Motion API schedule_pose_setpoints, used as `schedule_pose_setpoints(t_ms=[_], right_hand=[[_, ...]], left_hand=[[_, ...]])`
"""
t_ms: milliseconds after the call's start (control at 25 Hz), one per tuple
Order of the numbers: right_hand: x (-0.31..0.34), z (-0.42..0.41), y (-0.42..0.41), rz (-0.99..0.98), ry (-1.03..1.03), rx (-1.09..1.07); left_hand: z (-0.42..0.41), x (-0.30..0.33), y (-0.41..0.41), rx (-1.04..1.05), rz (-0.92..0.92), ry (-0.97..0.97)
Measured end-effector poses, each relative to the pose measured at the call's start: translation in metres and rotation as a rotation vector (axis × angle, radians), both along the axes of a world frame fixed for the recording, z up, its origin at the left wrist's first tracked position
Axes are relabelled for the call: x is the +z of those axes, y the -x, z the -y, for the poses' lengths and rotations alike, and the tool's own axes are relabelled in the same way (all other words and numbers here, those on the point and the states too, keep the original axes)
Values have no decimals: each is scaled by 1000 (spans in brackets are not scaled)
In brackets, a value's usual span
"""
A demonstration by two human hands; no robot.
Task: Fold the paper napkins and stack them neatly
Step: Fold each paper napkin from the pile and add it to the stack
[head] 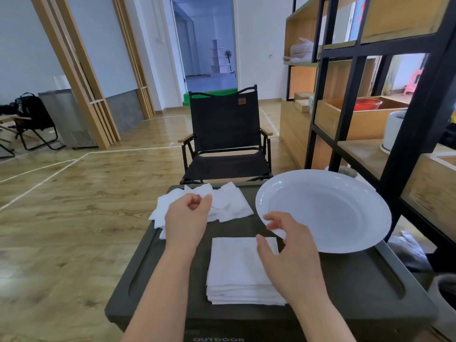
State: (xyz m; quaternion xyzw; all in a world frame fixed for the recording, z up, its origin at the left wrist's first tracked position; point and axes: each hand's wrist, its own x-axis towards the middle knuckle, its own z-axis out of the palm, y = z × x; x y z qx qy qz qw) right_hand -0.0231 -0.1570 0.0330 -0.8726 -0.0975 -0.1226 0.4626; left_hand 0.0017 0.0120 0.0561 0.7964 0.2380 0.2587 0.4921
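The left hand (187,218) hovered over the near edge of the loose pile of unfolded napkins (222,203), fingers curled inward toward the thumb; whether a sheet was already pinched between them could not be told, since the hand hid its own fingertips. The right hand (288,253) hung above the far right corner of the folded stack (237,270), fingers relaxed and spread, holding nothing. The stack sat at the near middle of the dark counter (345,280), the loose pile at its far left, and a white plate (345,208) lay to the right with its rim just beside the right hand.

The step in hand looked like fetching the next napkin. To do it well, the left hand should lift one sheet only — thin paper clings, so peeling from a corner would help. Folding it flat on bare counter, edges matched, then laying it square on the stack would keep things neat. A black chair (224,134) stood beyond the counter.
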Motion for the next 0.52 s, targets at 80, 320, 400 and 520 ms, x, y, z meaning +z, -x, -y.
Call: schedule_pose_setpoints(t_ms=[80,320,400,520], right_hand=[[0,-3,2,37,71,71],[5,-5,4,-7,-354,149],[11,1,4,-88,-403,164],[19,6,8,-109,-332,277]], left_hand=[[12,21,34,-131,36,251],[31,26,81,-296,179,393],[27,23,86,-238,257,-125],[19,14,84,-386,182,-492]])
